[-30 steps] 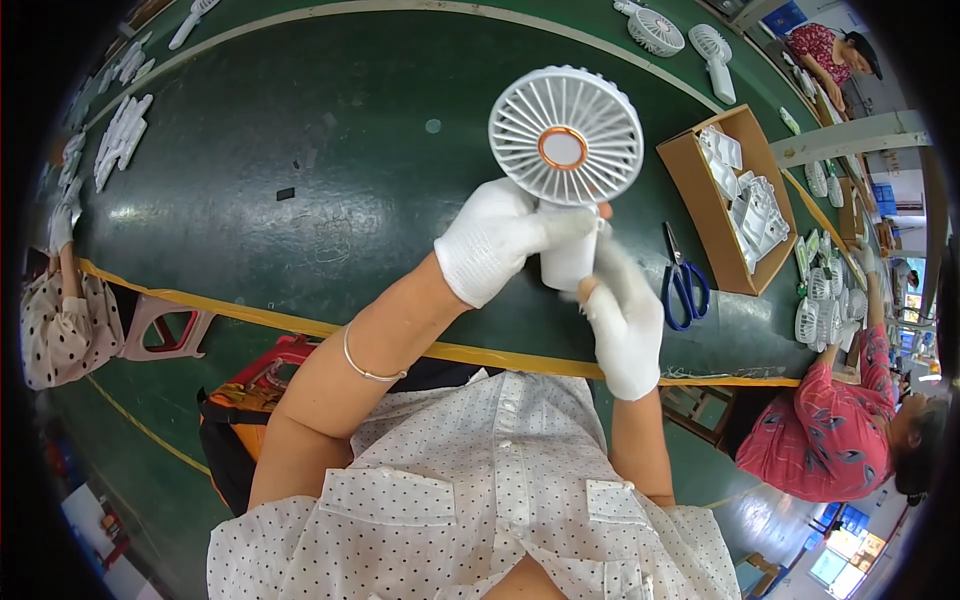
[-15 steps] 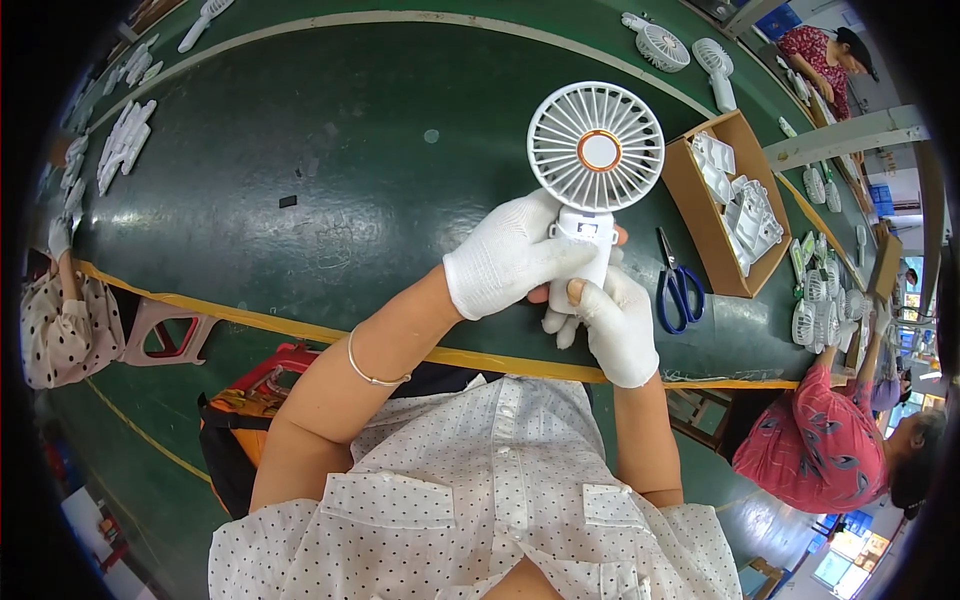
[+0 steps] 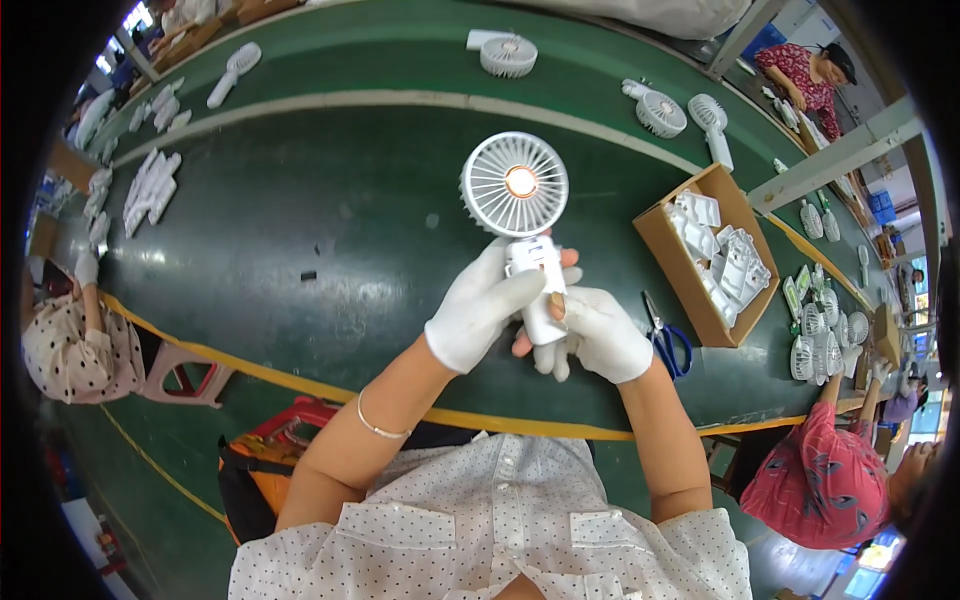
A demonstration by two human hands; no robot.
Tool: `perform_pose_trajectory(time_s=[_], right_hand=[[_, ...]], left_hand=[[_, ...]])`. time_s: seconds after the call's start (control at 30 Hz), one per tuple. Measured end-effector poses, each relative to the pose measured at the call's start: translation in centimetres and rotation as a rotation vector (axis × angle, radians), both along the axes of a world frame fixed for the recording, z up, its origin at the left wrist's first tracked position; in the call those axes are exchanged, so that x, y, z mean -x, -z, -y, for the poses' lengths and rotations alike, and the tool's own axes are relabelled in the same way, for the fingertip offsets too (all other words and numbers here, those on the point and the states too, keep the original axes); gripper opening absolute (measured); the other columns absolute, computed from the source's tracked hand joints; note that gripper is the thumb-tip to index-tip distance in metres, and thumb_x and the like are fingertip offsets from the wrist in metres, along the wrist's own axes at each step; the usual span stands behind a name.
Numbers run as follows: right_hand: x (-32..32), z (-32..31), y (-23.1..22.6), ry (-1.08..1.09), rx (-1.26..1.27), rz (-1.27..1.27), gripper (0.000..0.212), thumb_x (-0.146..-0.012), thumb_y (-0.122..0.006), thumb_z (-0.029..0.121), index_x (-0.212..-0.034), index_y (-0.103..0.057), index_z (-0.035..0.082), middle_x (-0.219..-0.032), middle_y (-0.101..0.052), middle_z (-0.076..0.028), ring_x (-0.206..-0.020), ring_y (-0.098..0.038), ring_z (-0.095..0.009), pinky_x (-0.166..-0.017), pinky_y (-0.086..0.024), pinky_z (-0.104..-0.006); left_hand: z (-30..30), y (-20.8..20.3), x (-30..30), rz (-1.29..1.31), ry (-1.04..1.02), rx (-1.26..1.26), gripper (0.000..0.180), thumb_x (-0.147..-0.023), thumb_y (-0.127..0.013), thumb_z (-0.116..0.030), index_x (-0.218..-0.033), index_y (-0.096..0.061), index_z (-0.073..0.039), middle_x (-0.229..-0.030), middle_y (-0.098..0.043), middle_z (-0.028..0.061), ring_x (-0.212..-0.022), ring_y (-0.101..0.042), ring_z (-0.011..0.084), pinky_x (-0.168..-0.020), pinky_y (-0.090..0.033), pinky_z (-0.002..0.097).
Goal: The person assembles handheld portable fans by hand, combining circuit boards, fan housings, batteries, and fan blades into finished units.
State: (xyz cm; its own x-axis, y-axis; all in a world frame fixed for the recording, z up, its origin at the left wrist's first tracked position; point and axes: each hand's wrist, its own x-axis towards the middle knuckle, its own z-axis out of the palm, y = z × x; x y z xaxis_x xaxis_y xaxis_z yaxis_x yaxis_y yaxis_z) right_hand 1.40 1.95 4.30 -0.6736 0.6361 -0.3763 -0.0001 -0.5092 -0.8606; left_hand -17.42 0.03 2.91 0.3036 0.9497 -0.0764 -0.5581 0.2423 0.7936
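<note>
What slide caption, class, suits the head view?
Gloved left hand and right hand hold a white fan over a green workbench, near scissors.

We see glare across the green tabletop (image 3: pixel 370 310) and fan hub (image 3: pixel 521 181). Fisheye distortion curves our view toward black corners.

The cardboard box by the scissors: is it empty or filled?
Not empty: the open box holds white plastic pieces, plainly visible inside. How deep they lie, I cannot tell.
</note>
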Motion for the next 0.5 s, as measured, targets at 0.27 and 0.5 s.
perform_pose_trajectory(time_s=[0.27,0.5], right_hand=[[-1.4,-0.1,2.1,-0.125,0.073,-0.121,0.068,-0.101,-0.048,0.054,-0.134,-0.052,-0.005,-0.102,-0.071,-0.020,-0.075,-0.068,-0.020,-0.060,-0.057,-0.0302],[-1.7,-0.1,1.4,-0.067,0.027,-0.045,0.048,-0.102,-0.051,0.036,-0.128,-0.059,-0.003,-0.103,-0.071,-0.016,-0.076,-0.067,-0.017,-0.063,-0.057,-0.0283]], left_hand=[[-1.3,0.0,0.5,-0.012,-0.179,0.188,0.046,-0.096,-0.063,-0.024,-0.133,-0.046,-0.003,-0.097,-0.056,0.0054,-0.081,-0.060,0.0165,-0.071,-0.054,0.0335],[-14.6,-0.2,6.1,-0.735,-0.357,0.109,0.042,-0.095,-0.060,-0.048,-0.096,-0.055,-0.006,-0.067,-0.051,0.0050,-0.051,-0.053,0.0155,-0.040,-0.040,0.0296]])
